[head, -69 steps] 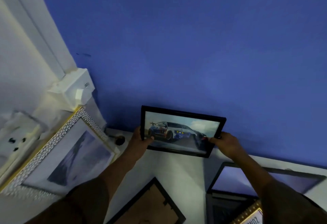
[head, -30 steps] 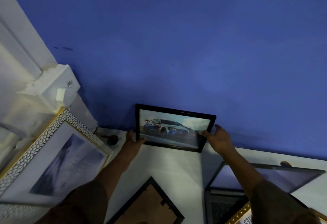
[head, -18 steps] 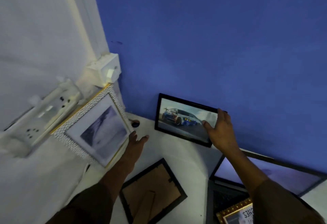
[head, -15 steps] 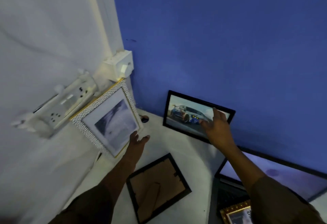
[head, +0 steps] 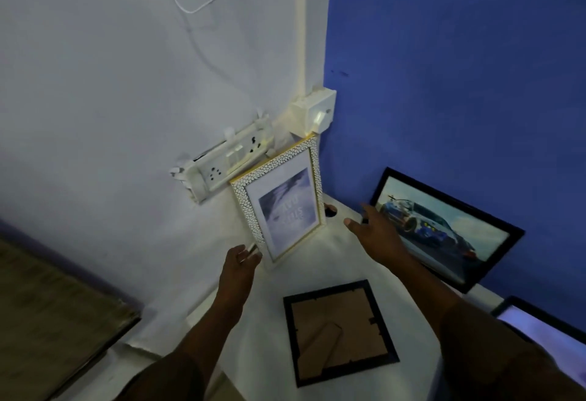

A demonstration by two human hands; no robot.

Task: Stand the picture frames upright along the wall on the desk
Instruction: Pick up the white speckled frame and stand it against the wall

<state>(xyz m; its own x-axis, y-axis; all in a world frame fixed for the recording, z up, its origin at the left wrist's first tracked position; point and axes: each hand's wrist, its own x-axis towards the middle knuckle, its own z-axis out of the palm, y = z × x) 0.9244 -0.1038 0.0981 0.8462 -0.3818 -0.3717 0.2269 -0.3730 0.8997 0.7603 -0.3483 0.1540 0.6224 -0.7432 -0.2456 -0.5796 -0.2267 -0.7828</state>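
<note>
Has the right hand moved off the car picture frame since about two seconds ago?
Yes. The right hand has let go of the car picture frame, which leans on the blue wall, and moved left toward the white frame.

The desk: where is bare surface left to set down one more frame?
Bare desk shows between the white pebbled frame, the car picture frame and the face-down black frame; both hands hover over it. Another strip lies left of the face-down frame. The right edge is crowded by another dark frame.
</note>
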